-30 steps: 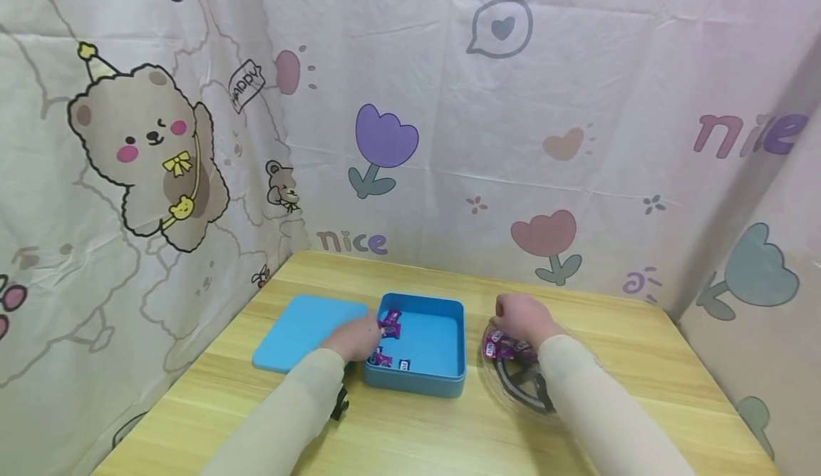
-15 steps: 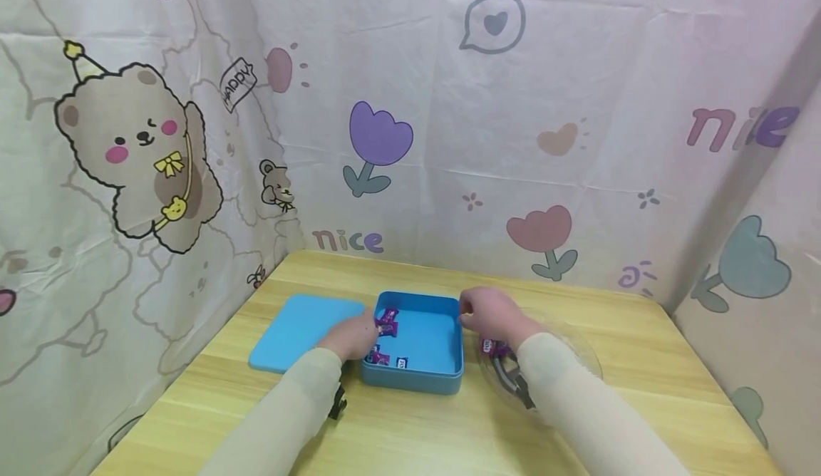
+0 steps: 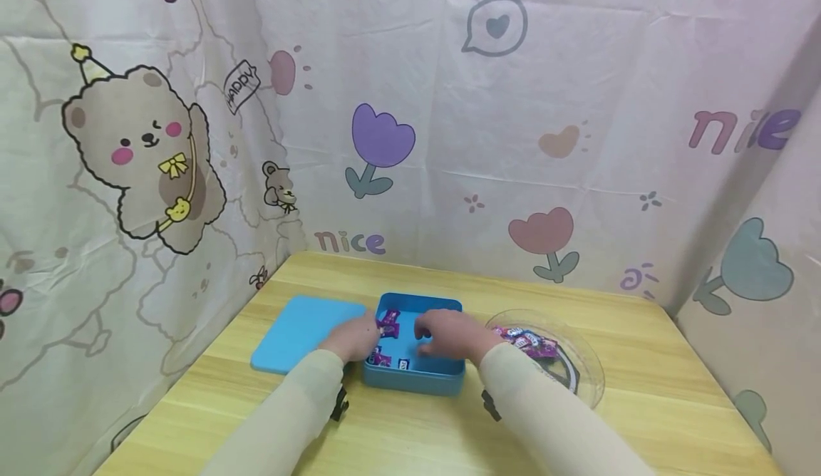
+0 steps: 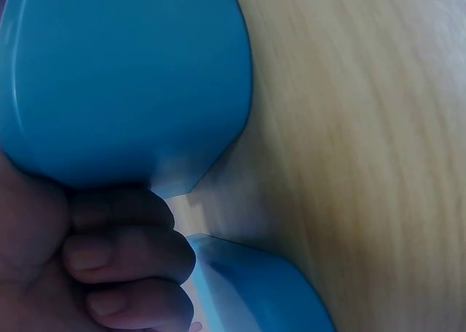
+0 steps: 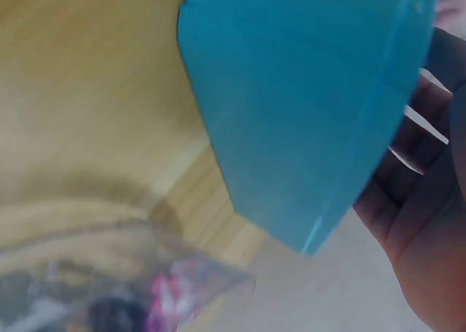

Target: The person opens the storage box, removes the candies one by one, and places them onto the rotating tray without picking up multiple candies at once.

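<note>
A blue open-topped box (image 3: 413,382) stands on the table with several purple wrapped candies (image 3: 389,330) along its left side. My left hand (image 3: 351,337) grips the left rim of the box; in the left wrist view its curled fingers (image 4: 138,253) lie against the blue wall. Over the inside of the box is my right hand (image 3: 449,333), thumb and fingers apart, with no candy visible between them. The box wall hides part of that hand in the right wrist view. To the right, a clear round bowl (image 3: 596,383) holds more wrapped candies (image 3: 526,340).
A flat blue lid (image 3: 301,330) lies on the table left of the box. Dark curved shapes (image 3: 566,370) show in the bowl, partly behind my right sleeve. Printed curtains (image 3: 449,212) stand behind the wooden table (image 3: 410,433) and at both sides.
My right hand has moved left from the bowl, past the box's right rim, to above its inside, and its fingers have parted. The left hand stays at the left rim.
</note>
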